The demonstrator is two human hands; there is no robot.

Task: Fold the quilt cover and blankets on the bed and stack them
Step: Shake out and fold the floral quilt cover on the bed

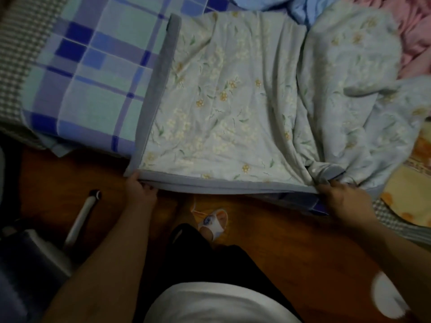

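Note:
A pale blue floral quilt cover (224, 94) with a grey border lies across the bed, flat on its left part and bunched into folds on the right. My left hand (140, 188) grips its near left corner at the bed's edge. My right hand (342, 197) grips the gathered near edge further right, where the cloth is twisted. A blue and green checked blanket (93, 73) lies spread under and left of it. A pink blanket (415, 31) is crumpled at the far right, and a light blue one (279, 3) at the top.
A yellow patterned cloth (408, 183) covers the bed's near right part. A checked fabric (16, 57) lies at the far left. On the wooden floor (279, 229) are my slippered foot (215, 221) and a dark case with a white handle (79, 220).

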